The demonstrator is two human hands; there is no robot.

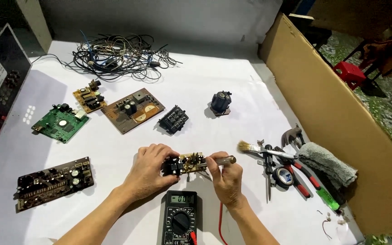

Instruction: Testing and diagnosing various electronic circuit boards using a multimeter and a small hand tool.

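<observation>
Left hand: I see my left hand (pixel 149 169) gripping the dark end of a small board (pixel 184 164), fingers curled tight over it.
Right hand: my right hand (pixel 227 178) pinches a thin tool (pixel 223 160) with a light handle. Its fingers are closed on the handle. The front end of the tool sits at the board.
Board: it is held up just over the white table (pixel 196 90), between both hands, right above the meter (pixel 180 218).
Meter: black, with a big dial and a small screen. It lies flat near my wrists. A red wire (pixel 219 224) runs beside it.
Right side: a brush (pixel 255 148), pliers with red grips (pixel 302 174), a roll of tape (pixel 283 176) and a grey cloth (pixel 327 163) lie close together.
Far side: a green board (pixel 60 123), a brown board (pixel 132 110), a long dark board (pixel 53 183) and a heap of wires (pixel 114 56) lie well apart from my hands.
Edge: a cardboard wall (pixel 341 122) stands along the right of the table.
</observation>
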